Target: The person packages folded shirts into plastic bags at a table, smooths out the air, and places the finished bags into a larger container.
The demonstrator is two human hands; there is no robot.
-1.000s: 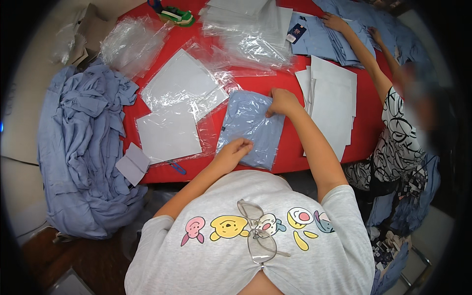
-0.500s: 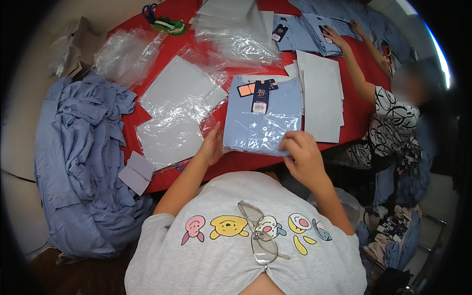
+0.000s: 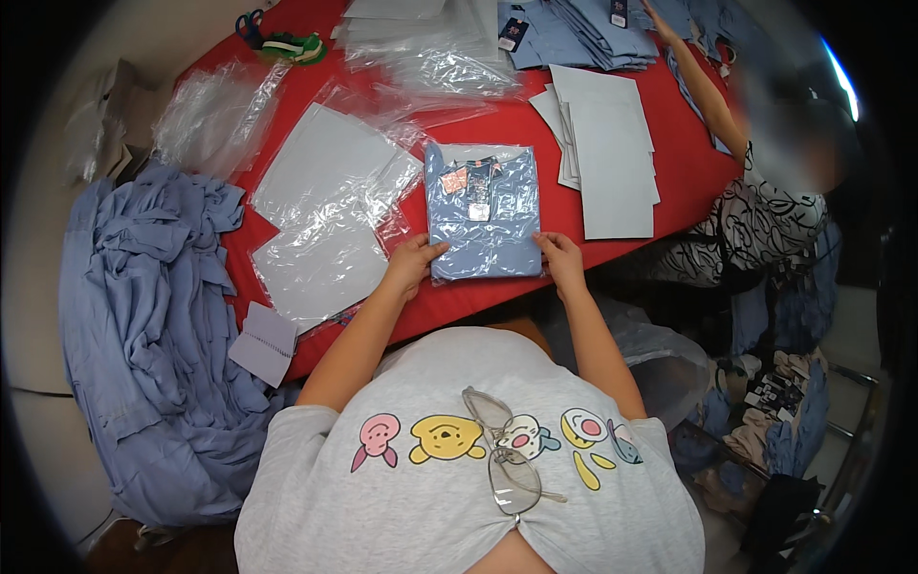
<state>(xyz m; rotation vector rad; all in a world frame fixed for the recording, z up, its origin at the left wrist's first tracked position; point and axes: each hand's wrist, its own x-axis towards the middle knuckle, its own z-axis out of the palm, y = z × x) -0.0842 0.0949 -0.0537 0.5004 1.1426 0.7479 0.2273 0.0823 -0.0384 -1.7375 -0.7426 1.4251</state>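
A folded blue garment point(image 3: 485, 251) lies in a clear plastic bag on the red table, in front of me. Its dark hang tag point(image 3: 479, 196) and an orange-marked tag point(image 3: 453, 180) show through the shiny film. At the bag's lower left edge, my left hand point(image 3: 411, 264) pinches the plastic between thumb and fingers. My right hand point(image 3: 562, 260) grips the opposite edge, near the lower right corner. The bag lies flat, and its film covers the tags.
Bagged grey boards point(image 3: 325, 258) lie left of the garment, loose grey boards point(image 3: 612, 158) right. Behind are clear bags point(image 3: 215, 115), a green tape dispenser point(image 3: 295, 48) and folded blue garments point(image 3: 583, 33). Blue clothing point(image 3: 143, 335) hangs at left. A co-worker's arm point(image 3: 703, 86) reaches over the far right.
The plastic film now covers the tags. My left hand has closed on the bag's left edge, and my right hand has shifted to its right edge. The co-worker's arm has moved farther back.
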